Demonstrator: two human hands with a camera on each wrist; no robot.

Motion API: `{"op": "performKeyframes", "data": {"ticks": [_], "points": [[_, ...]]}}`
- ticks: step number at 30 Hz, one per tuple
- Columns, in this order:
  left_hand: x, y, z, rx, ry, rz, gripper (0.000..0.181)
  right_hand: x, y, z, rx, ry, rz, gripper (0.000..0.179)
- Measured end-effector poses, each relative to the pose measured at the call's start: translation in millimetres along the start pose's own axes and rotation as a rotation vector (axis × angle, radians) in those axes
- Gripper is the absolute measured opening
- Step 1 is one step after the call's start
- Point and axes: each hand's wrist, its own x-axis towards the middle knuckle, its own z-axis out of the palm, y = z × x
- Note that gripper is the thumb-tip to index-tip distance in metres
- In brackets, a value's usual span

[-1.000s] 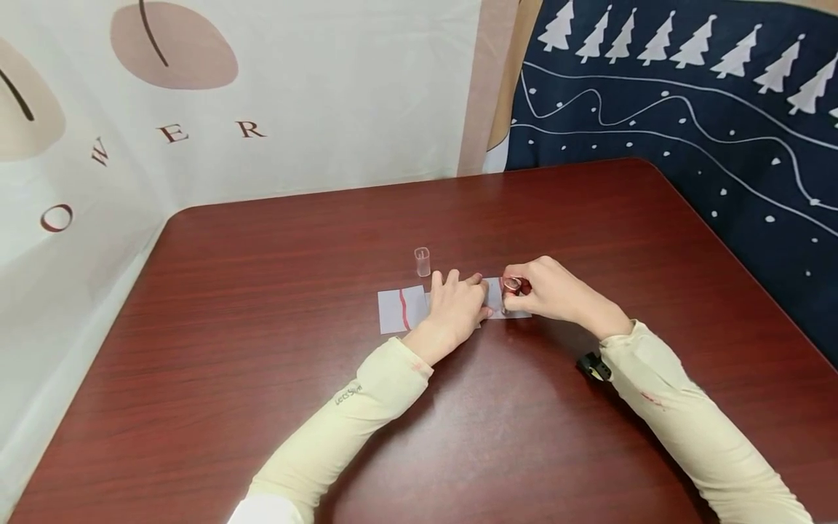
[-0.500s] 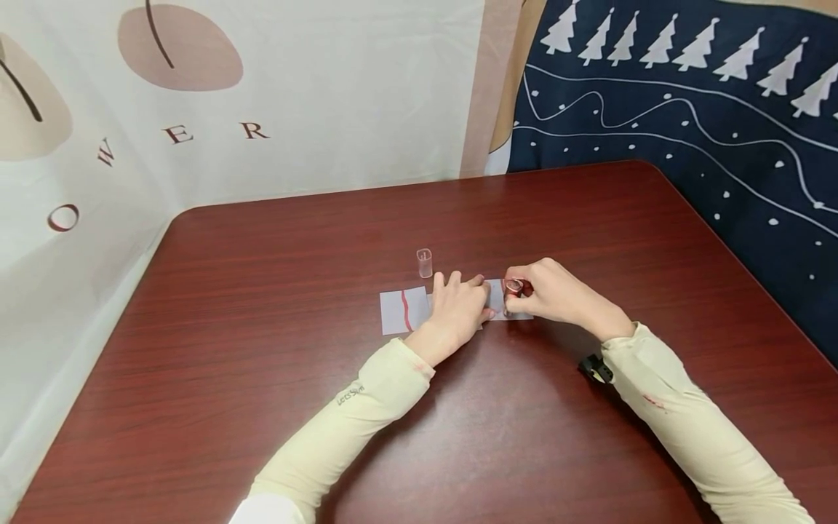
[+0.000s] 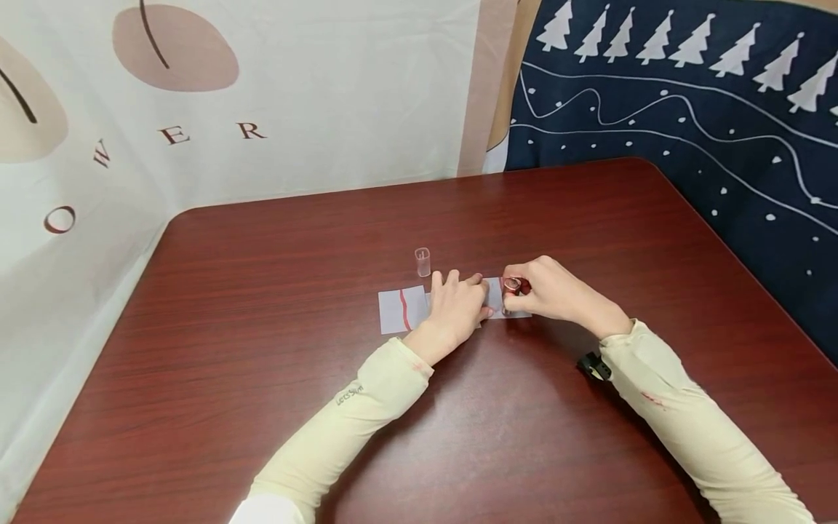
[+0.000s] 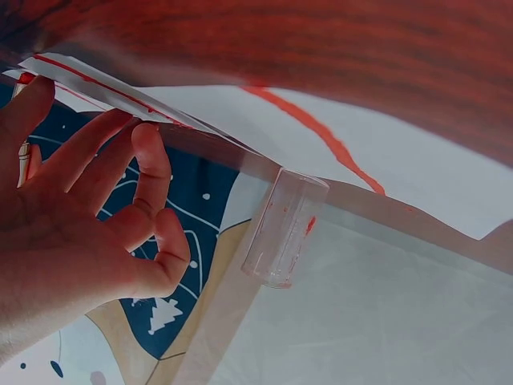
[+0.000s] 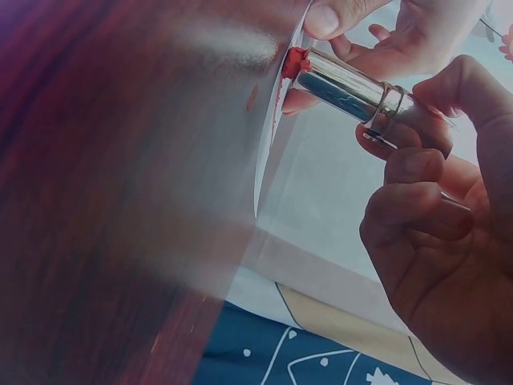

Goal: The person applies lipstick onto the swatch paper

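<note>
My right hand [image 3: 556, 292] pinches a lipstick [image 5: 353, 92] in a shiny metal tube, its red tip against a white paper piece [image 3: 495, 297] at the right. Red marks show on that paper in the right wrist view. My left hand [image 3: 455, 307] lies beside it, fingers spread, pressing on the paper and covering part of it. Left of that hand is a white paper square [image 3: 390, 311] with one wavy red stripe [image 4: 321, 136] across it. A clear lipstick cap [image 3: 423, 263] with red smears stands on the table just behind the left hand.
All of this is on a brown wooden table [image 3: 275, 291] with rounded far corners. A pale printed cloth [image 3: 340, 94] hangs behind it, and a dark blue cloth [image 3: 655, 138] with white trees hangs at the right. A black strap device [image 3: 594, 367] sits at my right wrist.
</note>
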Motion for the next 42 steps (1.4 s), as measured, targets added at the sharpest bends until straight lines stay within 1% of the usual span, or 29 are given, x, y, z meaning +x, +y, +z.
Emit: {"op": "performKeyframes", "data": {"ticks": [7,15,25,30,38,42], "points": [[0.8,-2.3,-0.8,0.011,-0.007,-0.01,0.043,4.1,0.1,-0.1,-0.009,0.002,-0.022,0.01],[1.0,-2.5,-1.9,0.01,-0.016,-0.007,0.043,4.7,0.1,-1.1,-0.002,-0.008,-0.005,0.008],[1.5,-1.0,-1.4,0.009,-0.023,-0.005,0.043,2.8,1.1,-0.6,0.002,0.006,-0.013,0.009],[1.1,-0.2,-0.7,0.006,-0.036,-0.001,0.044,1.2,1.2,0.4,-0.001,-0.003,-0.006,0.007],[1.3,0.6,0.0,0.007,-0.021,-0.001,0.043,0.2,1.1,-0.3,0.01,-0.013,0.009,0.006],[1.2,0.5,-0.9,0.006,-0.024,-0.002,0.044,0.7,1.8,-0.2,0.014,-0.016,0.011,0.007]]}}
